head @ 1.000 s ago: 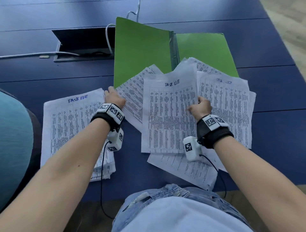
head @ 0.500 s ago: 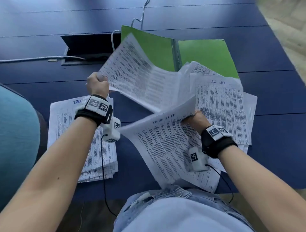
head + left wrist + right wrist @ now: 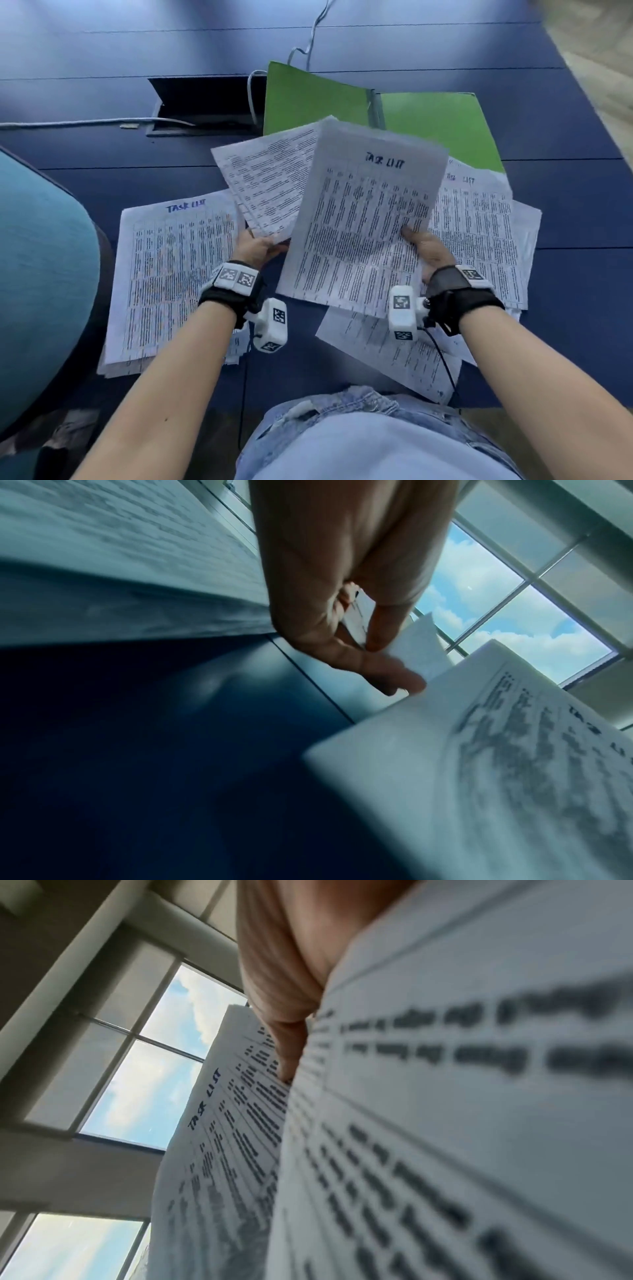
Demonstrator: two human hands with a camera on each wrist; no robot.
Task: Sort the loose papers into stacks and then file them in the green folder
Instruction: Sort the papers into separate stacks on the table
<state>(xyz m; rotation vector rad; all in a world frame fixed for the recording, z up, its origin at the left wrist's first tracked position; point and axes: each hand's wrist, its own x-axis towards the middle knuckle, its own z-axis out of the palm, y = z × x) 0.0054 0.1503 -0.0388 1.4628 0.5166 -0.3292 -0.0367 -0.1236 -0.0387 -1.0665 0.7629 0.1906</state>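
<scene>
While one squared stack of white printed task-list sheets (image 3: 171, 274) already lies at centre left of the head view, the left hand (image 3: 257, 247) pinches a tilted white sheet (image 3: 270, 181) and the right hand (image 3: 428, 248) grips a printed task-list page (image 3: 363, 222) by its lower right edge, both raised mid-frame. Sorting looks partly done: a loose overlapping pile of white papers (image 3: 479, 233) remains at right on the dark blue table (image 3: 565, 274), and the open green folder (image 3: 442, 126) at upper centre shows nothing filed.
</scene>
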